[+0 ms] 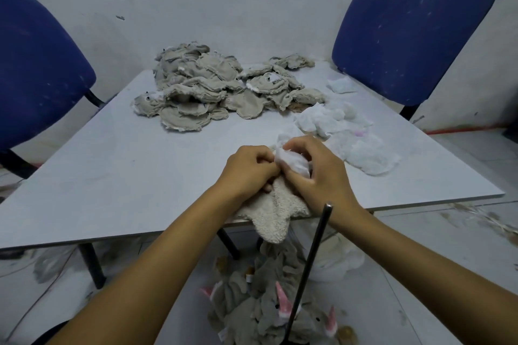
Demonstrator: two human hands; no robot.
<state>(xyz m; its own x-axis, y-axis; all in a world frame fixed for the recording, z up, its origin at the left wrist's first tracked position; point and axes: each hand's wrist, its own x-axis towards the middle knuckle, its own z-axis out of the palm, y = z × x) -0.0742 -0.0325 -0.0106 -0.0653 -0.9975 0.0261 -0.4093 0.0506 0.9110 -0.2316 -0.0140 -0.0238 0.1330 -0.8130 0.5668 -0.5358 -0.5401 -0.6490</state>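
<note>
Beige fabric pile point(221, 87) — on grey table point(112, 162), blue chair point(414, 33)

Counter point(112, 171) is open across the left and centre-left of the frame, so there is free passage there. Grey fabric pile point(213, 89) blocks the upper centre. White stuffing point(344, 134) crowds the centre right, just beside the right hand point(316, 173). Dark rod point(311, 266) stands at lower centre-right, crossing the right wrist in view. Blue chair point(36, 70) sits upper left, another point(412, 33) upper right, both off the counter edges.

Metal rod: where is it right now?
Head view, bottom centre-right: the rod rises from the plush toys to the table edge, below the right hand.
</note>
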